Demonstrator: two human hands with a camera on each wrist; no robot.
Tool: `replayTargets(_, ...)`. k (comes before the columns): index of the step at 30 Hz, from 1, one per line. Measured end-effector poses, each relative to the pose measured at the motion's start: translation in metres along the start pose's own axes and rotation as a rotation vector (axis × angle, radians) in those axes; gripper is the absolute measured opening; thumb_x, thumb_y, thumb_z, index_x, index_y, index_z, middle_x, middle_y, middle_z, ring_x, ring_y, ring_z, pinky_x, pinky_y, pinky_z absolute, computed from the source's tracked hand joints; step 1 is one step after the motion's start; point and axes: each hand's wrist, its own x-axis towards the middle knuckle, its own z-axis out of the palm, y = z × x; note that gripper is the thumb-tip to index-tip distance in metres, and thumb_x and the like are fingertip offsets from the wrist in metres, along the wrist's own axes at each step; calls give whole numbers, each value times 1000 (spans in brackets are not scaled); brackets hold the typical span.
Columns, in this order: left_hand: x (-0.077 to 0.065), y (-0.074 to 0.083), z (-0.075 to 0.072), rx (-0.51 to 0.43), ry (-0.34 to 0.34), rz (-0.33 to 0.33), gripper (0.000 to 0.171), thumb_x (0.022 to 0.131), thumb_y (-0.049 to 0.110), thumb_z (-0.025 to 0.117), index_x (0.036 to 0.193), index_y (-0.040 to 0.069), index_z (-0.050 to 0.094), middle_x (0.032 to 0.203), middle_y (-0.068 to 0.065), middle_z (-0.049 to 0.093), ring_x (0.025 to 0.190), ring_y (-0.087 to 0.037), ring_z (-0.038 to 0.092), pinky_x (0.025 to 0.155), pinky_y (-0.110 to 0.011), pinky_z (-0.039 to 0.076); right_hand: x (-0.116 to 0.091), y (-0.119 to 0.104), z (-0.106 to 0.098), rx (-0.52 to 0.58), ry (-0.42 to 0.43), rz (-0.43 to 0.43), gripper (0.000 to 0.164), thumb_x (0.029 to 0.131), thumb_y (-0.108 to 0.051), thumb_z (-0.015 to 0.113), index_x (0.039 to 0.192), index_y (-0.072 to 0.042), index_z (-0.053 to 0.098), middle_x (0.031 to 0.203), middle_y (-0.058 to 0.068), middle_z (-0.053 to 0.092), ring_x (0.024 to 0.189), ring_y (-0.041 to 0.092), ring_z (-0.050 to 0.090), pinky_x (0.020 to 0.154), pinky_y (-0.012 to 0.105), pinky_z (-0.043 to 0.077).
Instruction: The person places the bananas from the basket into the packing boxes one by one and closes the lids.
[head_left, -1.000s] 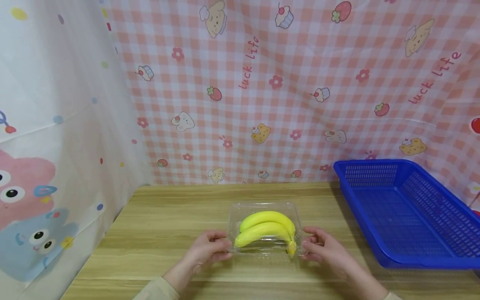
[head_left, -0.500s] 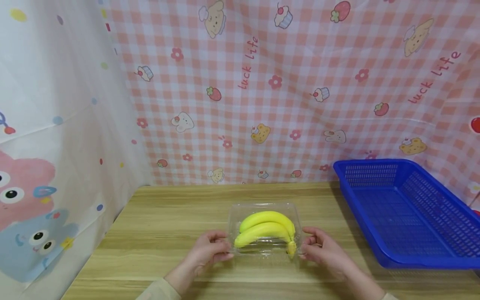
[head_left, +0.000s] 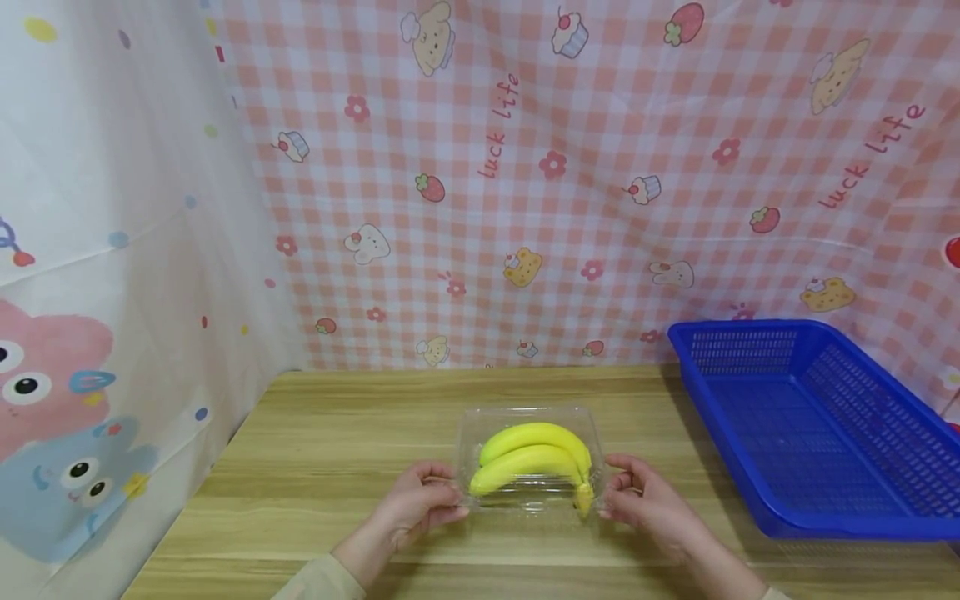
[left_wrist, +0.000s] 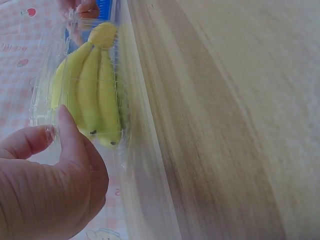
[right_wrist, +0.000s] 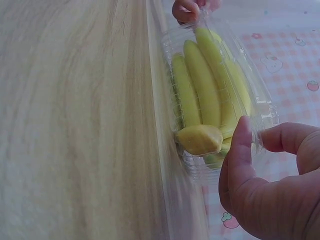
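A clear plastic clamshell box (head_left: 468,442) rests on the wooden table with a bunch of yellow bananas (head_left: 528,462) inside. In the head view the stem end points to the right front corner. My left hand (head_left: 423,504) pinches the box's left edge near the front corner; the left wrist view shows thumb and finger (left_wrist: 70,135) at the rim. On the opposite side, my right hand (head_left: 645,504) pinches the right edge the same way, with a finger (right_wrist: 242,145) close by the stem. The box's lid looks down over the bananas.
A blue plastic basket (head_left: 795,433) with mesh walls stands at the right of the wooden table (head_left: 360,417). Behind the table hangs a pink checked cloth (head_left: 480,208), and a white cartoon-print cloth (head_left: 172,275) hangs on the left.
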Motion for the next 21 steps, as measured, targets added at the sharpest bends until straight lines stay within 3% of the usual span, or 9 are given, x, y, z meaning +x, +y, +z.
replayTargets(8,-1,1,2,-1,3,-18,38,85,-17,55,119,-15,38,85,-14,55,69,-17,65,73,-30,61,0,-1,-1,-26,0,-16,65,87,10,59,141,19,23,98,11,44,87,17,52,79,31,60)
replayTargets(21,-2,1,2,24,24,-26,38,85,-16,59,118,-14,40,88,-14,54,71,-16,64,74,-30,61,1,0,-3,-112,17,-46,64,85,10,61,139,20,27,96,11,49,81,16,55,74,29,60)
